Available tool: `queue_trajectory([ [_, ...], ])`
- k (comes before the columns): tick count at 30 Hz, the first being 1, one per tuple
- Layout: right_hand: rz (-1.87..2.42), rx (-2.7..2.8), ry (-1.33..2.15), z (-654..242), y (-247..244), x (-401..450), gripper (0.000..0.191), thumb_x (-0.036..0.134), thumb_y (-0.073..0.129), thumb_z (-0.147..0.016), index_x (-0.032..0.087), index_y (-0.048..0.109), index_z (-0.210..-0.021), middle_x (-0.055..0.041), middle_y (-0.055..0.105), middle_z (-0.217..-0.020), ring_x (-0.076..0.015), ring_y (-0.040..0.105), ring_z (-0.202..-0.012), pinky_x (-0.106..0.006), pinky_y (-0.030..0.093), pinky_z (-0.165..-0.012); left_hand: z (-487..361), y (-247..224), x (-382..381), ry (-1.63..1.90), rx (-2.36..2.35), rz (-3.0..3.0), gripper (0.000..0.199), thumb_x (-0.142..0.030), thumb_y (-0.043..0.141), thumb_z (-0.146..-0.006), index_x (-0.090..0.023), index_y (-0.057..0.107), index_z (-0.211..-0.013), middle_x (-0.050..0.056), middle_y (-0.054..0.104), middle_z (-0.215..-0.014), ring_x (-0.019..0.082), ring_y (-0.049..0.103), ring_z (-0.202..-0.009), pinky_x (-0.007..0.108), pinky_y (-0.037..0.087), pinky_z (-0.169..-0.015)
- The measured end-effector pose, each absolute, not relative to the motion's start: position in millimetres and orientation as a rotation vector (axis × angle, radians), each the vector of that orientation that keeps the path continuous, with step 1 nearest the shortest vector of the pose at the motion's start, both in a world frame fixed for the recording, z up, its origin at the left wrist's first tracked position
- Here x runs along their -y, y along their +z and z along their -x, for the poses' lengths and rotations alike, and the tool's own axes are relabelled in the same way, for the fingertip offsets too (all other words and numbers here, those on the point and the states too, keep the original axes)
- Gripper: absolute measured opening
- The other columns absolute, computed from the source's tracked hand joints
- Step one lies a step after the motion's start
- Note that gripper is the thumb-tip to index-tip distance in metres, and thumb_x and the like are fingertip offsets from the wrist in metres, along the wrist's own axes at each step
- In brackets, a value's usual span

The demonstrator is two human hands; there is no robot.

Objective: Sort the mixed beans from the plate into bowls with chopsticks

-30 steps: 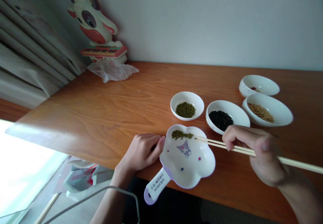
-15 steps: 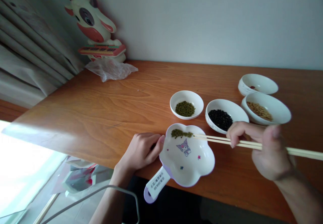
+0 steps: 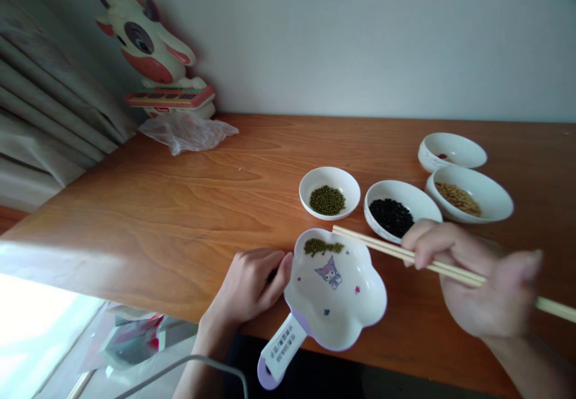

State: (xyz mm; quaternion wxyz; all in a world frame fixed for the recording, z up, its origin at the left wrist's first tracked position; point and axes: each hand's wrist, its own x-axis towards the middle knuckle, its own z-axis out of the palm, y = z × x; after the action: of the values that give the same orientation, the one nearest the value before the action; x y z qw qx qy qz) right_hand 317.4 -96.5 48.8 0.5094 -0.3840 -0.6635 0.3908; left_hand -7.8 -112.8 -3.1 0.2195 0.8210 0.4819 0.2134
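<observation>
My right hand [image 3: 477, 273] is closed around a pair of wooden chopsticks [image 3: 382, 246]. Their tips are close together over the far rim of a white flower-shaped dish [image 3: 344, 321] with a lilac edge and a labelled handle. Small green mung beans [image 3: 323, 247] lie in the dish's far-left lobe, left of the tips. At the left edge of the dish, my left hand [image 3: 252, 282] rests on the table with curled fingers, its thumb and forefinger at the rim. Just beyond, a white bowl [image 3: 353, 190] contains more mung beans [image 3: 327, 200].
Right of it are a bowl [image 3: 425, 204] of black beans, a bowl [image 3: 497, 195] of tan seeds and a bowl [image 3: 470, 150] with a few reddish-brown pieces. A cow toy [image 3: 157, 57] and a plastic bag [image 3: 189, 135] sit far left. A grey cable [image 3: 198, 358] crosses near my left forearm.
The chopstick tips have risen from beside the mung beans to the dish's far rim. My right hand's thumb has swung outward. The whole view has shifted slightly; my left hand stays at the dish.
</observation>
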Motion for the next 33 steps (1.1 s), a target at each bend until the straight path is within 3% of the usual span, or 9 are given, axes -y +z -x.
queue_trajectory([
  [3, 0.912, 1.707, 1.047, -309.3, 40.9, 109.2, 0.077, 0.083, 0.021, -0.101, 0.024, 0.063, -0.074, -0.0039, 0.062, -0.069, -0.0211, 0.055, -0.063, -0.037, 0.041, -0.061, 6.4, -1.3, 112.0, 0.604, -1.323, -2.291, 0.043, -0.03, 0.042, -0.112, -0.02, 0.047, -0.071, -0.002, 0.053, -0.064, 0.011, 0.047, -0.057, 0.028, 0.033, -0.06],
  [23, 1.029, 1.789, 1.003, -308.1, 29.0, 108.4, 0.079, 0.088, 0.017, -0.097, 0.026, 0.059, -0.075, -0.0035, 0.062, -0.07, -0.0216, 0.056, -0.064, -0.038, 0.041, -0.062, 6.2, 0.8, 113.2, 0.611, -1.314, -2.307, 0.044, -0.03, 0.043, -0.113, -0.019, 0.052, -0.071, -0.001, 0.057, -0.064, 0.011, 0.049, -0.056, 0.028, 0.035, -0.059],
  [33, 1.034, 1.745, 0.987, -306.4, 25.2, 107.8, 0.076, 0.08, 0.016, -0.102, 0.025, 0.059, -0.073, -0.0045, 0.06, -0.07, -0.0221, 0.054, -0.065, -0.038, 0.04, -0.064, 6.1, 0.3, 113.7, 0.628, -1.314, -2.288, 0.043, -0.03, 0.043, -0.112, -0.019, 0.05, -0.071, -0.002, 0.054, -0.063, 0.01, 0.048, -0.056, 0.027, 0.035, -0.059],
])
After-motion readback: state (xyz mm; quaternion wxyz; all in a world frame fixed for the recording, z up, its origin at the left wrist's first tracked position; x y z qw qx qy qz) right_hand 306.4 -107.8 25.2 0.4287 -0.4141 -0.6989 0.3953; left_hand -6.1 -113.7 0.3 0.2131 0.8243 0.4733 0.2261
